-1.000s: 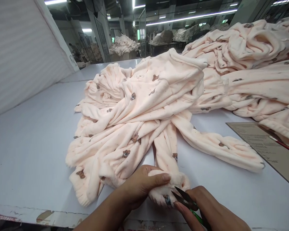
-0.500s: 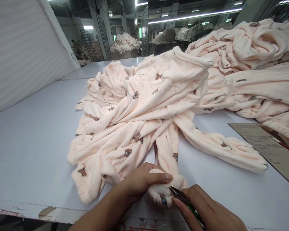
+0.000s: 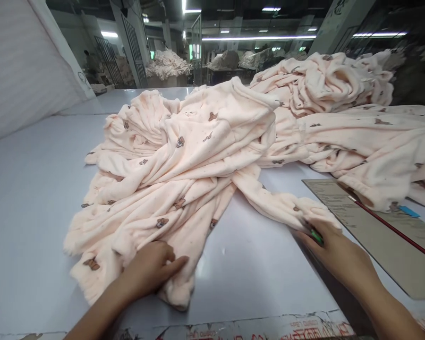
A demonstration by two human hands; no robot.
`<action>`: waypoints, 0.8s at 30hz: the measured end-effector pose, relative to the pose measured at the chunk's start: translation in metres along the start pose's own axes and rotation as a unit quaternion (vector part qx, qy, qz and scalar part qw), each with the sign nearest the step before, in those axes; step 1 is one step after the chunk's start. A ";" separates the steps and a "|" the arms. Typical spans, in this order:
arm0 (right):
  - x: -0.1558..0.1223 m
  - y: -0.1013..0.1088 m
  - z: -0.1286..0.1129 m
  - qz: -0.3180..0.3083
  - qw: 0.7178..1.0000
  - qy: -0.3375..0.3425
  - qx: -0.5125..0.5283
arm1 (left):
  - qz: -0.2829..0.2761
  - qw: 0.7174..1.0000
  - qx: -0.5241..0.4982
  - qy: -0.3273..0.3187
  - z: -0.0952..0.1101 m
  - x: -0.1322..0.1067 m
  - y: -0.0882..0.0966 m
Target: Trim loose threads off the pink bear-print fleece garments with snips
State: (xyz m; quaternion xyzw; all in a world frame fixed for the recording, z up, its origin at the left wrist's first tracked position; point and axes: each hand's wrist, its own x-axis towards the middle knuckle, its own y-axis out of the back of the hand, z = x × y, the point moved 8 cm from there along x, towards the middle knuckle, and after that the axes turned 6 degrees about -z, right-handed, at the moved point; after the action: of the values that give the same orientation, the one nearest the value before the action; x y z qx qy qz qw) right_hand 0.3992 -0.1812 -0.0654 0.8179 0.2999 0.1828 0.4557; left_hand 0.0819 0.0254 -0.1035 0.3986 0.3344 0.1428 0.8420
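A pale pink fleece sleepsuit (image 3: 177, 156) with small brown bear prints lies bunched on the white table (image 3: 31, 212). My left hand (image 3: 145, 269) curls over its lower leg (image 3: 177, 290) near the front edge. Off to the right, my right hand (image 3: 331, 245) touches the end of a long fleece limb (image 3: 286, 205). Between its fingers shows the green handle of a pair of thread snips (image 3: 317, 236). Their blades are hidden by the hand.
A printed board (image 3: 386, 241) with a red-edged ruler (image 3: 393, 229) lies at the right, partly under more pink fleece (image 3: 368, 141). The table's front edge is torn and printed. A ribbed white sheet stands at the left. Garment piles fill the background.
My hands have moved apart. The left now lies on a leg further left, away from the furry foot it held. The right has moved right to the limb end, snips tucked in it.
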 end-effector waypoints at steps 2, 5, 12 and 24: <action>-0.009 -0.014 0.009 -0.086 0.989 -0.046 0.110 | -0.007 0.999 0.026 0.031 -0.013 -0.003 0.003; -0.051 -0.047 -0.007 -0.197 0.921 -0.100 0.320 | 0.018 0.998 0.059 0.006 0.005 -0.014 0.010; -0.111 -0.100 -0.050 -0.252 0.720 -0.270 0.587 | 0.054 0.948 -0.055 -0.309 0.124 -0.032 -0.020; -0.122 -0.095 -0.053 -0.226 0.729 -0.252 0.595 | 0.204 0.867 -0.202 -0.407 0.132 -0.038 -0.013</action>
State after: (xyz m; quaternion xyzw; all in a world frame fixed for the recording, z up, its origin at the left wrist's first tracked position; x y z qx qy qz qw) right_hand 0.2463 -0.1894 -0.1230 0.8457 0.3974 -0.3542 -0.0376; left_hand 0.1424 -0.0781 -0.0356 0.3018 -0.1624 0.2012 0.9176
